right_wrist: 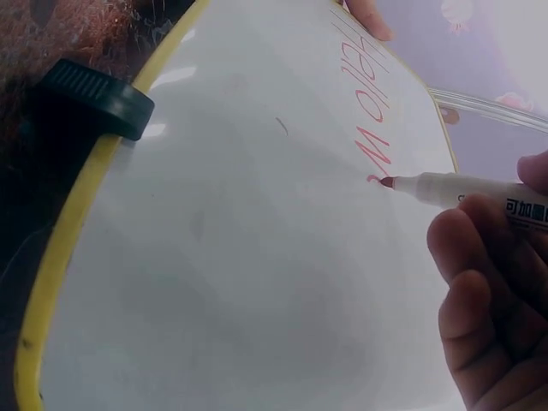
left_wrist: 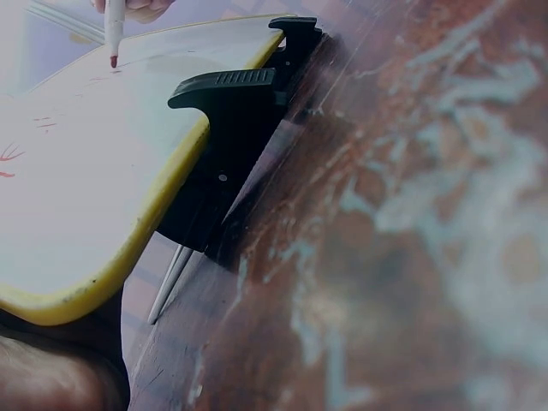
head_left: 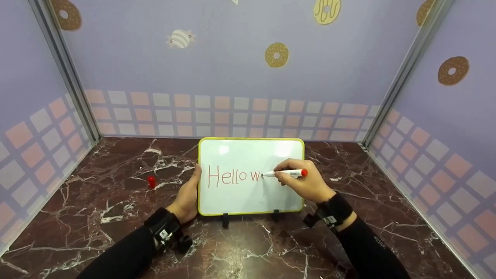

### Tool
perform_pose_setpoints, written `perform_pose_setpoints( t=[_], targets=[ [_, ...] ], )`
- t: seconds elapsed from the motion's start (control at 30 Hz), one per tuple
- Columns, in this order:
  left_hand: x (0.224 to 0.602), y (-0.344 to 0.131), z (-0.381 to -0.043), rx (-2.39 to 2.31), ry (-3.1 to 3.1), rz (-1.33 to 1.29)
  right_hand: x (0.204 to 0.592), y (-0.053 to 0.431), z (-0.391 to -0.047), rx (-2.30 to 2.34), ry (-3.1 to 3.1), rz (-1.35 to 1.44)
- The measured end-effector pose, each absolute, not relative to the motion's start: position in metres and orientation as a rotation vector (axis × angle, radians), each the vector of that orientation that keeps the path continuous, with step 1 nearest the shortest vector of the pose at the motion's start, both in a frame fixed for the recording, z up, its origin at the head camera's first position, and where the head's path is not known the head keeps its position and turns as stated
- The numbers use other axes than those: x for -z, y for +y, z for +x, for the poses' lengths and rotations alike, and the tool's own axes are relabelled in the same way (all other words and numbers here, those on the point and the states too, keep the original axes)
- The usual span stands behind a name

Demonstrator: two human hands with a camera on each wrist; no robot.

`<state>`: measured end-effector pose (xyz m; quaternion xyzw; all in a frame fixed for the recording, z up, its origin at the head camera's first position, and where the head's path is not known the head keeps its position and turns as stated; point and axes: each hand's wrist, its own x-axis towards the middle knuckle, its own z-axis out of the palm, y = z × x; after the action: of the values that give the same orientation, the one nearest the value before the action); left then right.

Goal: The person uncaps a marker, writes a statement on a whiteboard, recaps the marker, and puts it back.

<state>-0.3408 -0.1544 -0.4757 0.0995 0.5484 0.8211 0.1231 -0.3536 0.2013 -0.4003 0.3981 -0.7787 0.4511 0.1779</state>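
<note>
A whiteboard (head_left: 244, 199) with a yellow rim leans upright on black clips (left_wrist: 231, 128) at its lower edge. Red writing (right_wrist: 366, 94) across its middle reads "Hello w", with a small curved stroke after it. My right hand (head_left: 306, 183) pinches a white marker (head_left: 290, 173) with a red end between thumb and fingers. The marker's tip (right_wrist: 388, 181) meets the board at that last stroke. At the board's left edge, my left hand (head_left: 187, 199) grips the rim, thumb along the side; its other fingers are mostly hidden behind the board.
A red marker cap (head_left: 151, 181) stands on the dark marbled tabletop (head_left: 128, 209), left of the board. Patterned panels (head_left: 232, 77) rise behind and at both sides, joined by metal posts (head_left: 407, 69). A thin metal leg (left_wrist: 169, 282) shows under the board.
</note>
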Motion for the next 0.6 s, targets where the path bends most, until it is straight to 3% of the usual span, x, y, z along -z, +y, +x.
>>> perform_pose_setpoints(
  t=[0.6],
  targets=[
    [0.4763, -0.1541, -0.3416, -2.394, 1.576, 0.350, 0.3959, 0.2058, -0.3545, -1.296, -2.192, 1.069]
  ],
)
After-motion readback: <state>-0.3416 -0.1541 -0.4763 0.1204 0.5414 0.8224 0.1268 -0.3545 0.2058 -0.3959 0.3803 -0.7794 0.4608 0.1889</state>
